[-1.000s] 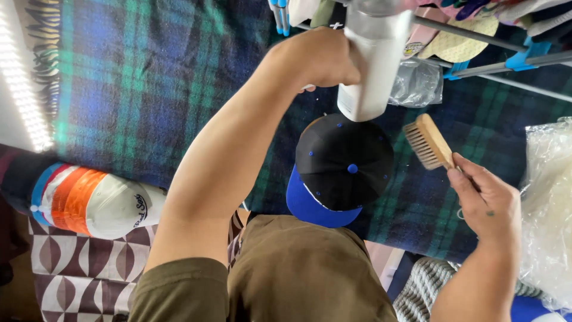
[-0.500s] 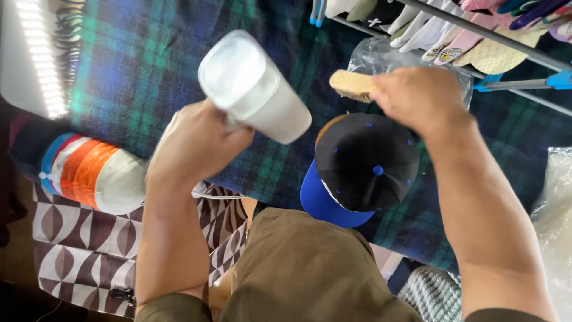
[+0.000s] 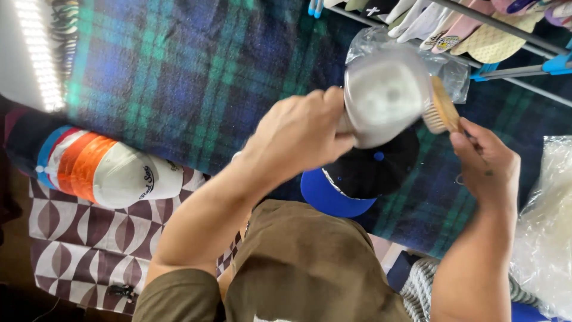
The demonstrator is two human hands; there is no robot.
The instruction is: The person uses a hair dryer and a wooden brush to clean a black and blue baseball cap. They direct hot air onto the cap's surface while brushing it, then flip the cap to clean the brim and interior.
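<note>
A clear plastic bag [image 3: 456,71], crinkled and see-through, lies on the plaid blanket [image 3: 179,77] near the top of the frame, just behind the white tumbler [image 3: 384,98] and below the rack of caps [image 3: 476,30]. A second clear plastic bag [image 3: 545,220], larger and glossy, sits at the right edge, beside the right forearm. A white cap [image 3: 128,179] at the left, lying on the patterned cloth [image 3: 77,238], carries a small dark logo on its front panel. A tiny white mark shows on a dark cap [image 3: 375,9] hanging on the rack.
</note>
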